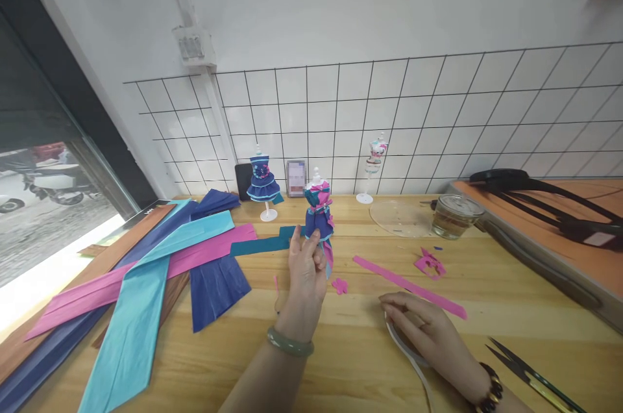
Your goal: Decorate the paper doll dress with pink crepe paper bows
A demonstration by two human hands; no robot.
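Note:
My left hand [307,265], a green bangle on its wrist, is closed around the lower part of a small dress form [318,215]. The form wears a dark blue skirt and a teal and pink top, with pink and light blue strips hanging below; its stand is hidden. Low over the table at the right, my right hand [428,332] has thumb and fingers together on the end of a thin white cord [413,366], which runs toward the front edge. A pink paper flower [339,286] and a long pink strip [409,286] lie between and beyond the hands.
Coloured crepe paper strips [185,237] overlap at the left. Behind stand a blue-dressed form [263,186], a phone [296,179] and another form [374,163]. At right are a glass cup [456,215], pink scraps [430,263], scissors-like snips [528,374] and a black strapped object [549,208].

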